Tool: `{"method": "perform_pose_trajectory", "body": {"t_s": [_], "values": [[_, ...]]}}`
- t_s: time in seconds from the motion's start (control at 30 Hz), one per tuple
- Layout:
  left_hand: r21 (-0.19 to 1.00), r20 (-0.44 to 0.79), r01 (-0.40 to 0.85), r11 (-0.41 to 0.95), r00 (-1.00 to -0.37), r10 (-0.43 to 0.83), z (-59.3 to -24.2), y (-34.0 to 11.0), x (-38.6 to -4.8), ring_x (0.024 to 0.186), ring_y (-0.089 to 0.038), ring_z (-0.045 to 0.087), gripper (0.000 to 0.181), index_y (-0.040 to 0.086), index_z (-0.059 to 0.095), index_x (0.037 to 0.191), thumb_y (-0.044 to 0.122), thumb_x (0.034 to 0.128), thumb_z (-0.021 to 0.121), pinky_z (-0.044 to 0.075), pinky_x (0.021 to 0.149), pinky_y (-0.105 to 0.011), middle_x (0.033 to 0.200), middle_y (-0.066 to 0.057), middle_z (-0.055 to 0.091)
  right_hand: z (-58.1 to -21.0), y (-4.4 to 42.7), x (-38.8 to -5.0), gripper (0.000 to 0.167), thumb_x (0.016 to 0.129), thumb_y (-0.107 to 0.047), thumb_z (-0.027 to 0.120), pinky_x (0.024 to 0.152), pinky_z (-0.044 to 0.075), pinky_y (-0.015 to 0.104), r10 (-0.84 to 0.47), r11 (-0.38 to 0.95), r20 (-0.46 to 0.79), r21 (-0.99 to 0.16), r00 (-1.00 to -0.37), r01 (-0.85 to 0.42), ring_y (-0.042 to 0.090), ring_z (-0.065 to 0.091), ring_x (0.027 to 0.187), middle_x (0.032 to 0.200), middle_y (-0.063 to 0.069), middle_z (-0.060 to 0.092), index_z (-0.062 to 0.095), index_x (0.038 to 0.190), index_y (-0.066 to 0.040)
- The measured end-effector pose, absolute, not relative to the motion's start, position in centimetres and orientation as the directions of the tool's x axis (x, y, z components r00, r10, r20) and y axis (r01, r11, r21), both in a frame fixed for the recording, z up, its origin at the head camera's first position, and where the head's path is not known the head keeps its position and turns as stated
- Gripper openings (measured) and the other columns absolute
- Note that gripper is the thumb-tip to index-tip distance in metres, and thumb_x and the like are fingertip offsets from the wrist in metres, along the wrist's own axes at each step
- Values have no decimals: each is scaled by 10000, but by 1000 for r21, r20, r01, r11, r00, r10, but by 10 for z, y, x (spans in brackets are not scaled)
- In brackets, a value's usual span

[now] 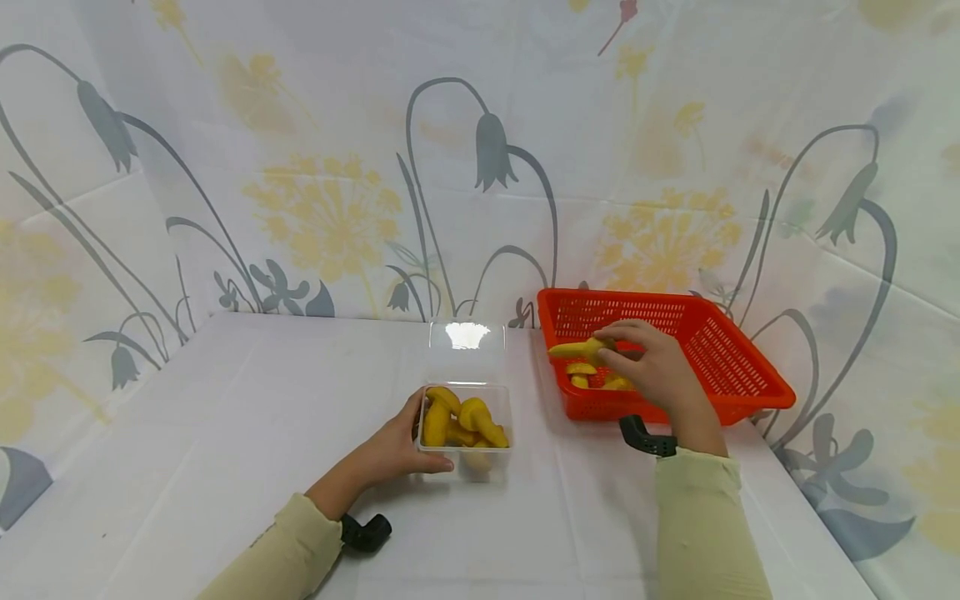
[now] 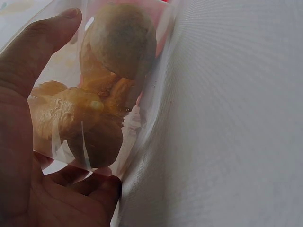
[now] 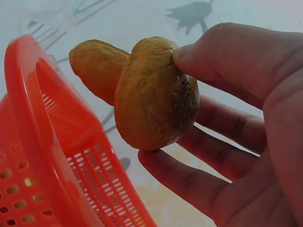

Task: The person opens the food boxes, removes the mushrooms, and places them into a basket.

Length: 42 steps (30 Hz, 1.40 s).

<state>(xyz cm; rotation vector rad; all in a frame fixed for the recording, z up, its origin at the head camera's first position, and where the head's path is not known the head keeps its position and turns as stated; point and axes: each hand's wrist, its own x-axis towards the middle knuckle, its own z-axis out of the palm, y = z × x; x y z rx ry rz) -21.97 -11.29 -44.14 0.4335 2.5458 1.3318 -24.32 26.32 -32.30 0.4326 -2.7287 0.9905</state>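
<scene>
My right hand [image 1: 656, 367] pinches a yellow mushroom [image 1: 576, 350] by its cap, over the left part of a red basket [image 1: 720, 333]. In the right wrist view the mushroom [image 3: 147, 94] shows a dark patch on its cap, with thumb and fingertips around it. Below it, more yellow mushrooms [image 1: 580, 374] lie in the basket. My left hand [image 1: 397, 442] grips the left side of a clear plastic box [image 1: 504, 400] holding several yellow mushrooms [image 1: 480, 419]. Through the box wall, mushrooms [image 2: 123, 40] show in the left wrist view.
The box's clear lid [image 1: 467, 337] stands open behind it. White cloth [image 1: 225, 417] covers the table, and a flower-printed curtain [image 1: 337, 167] hangs at the back and sides. The basket's raised rim [image 1: 622, 293] stands right of the box.
</scene>
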Motion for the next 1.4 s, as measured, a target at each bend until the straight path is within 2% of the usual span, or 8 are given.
{"method": "perform_pose_trajectory", "body": {"t_s": [0.3,0.53,0.87,1.17,1.4], "values": [[830,-82,137,540,-929,361,-441,-113,-220,1444,-349,311,1255,161,41,1567,518,669,841,293,1157,-537,1604,-156,218,-329,272,-247,362,926,-399,632,936,529,502,-137,753,261,-600,-956,-272,303,522,1163,1311,52,558,654,1211,-177],[830,-79,142,540,-928,364,-441,-113,-220,1446,-348,309,1256,164,43,1566,520,665,842,286,1161,-534,1606,-151,212,-331,281,-248,400,930,-447,608,905,526,508,-90,799,247,-560,-965,-218,319,513,1139,1302,82,569,648,1221,-175],[835,-78,139,532,-927,366,-442,-113,-220,1445,-357,306,1254,161,38,1566,511,671,843,296,1155,-538,1606,-158,206,-331,293,-247,483,916,-510,597,918,507,531,-14,813,156,-574,-988,-102,369,469,1185,1343,132,530,619,1264,-177],[833,-95,120,540,-931,354,-440,-112,-219,1443,-361,310,1262,168,33,1567,515,664,844,297,1153,-538,1610,-150,200,-332,306,-244,504,925,-522,576,944,471,577,-11,823,105,-564,-994,-69,387,452,1226,1361,153,525,599,1279,-164],[829,-98,119,547,-931,351,-440,-111,-219,1442,-361,310,1262,166,30,1567,512,665,844,299,1151,-541,1610,-150,202,-335,317,-244,529,924,-532,570,896,497,530,-6,836,72,-547,-997,-45,378,462,1175,1344,178,527,593,1287,-148]]}}
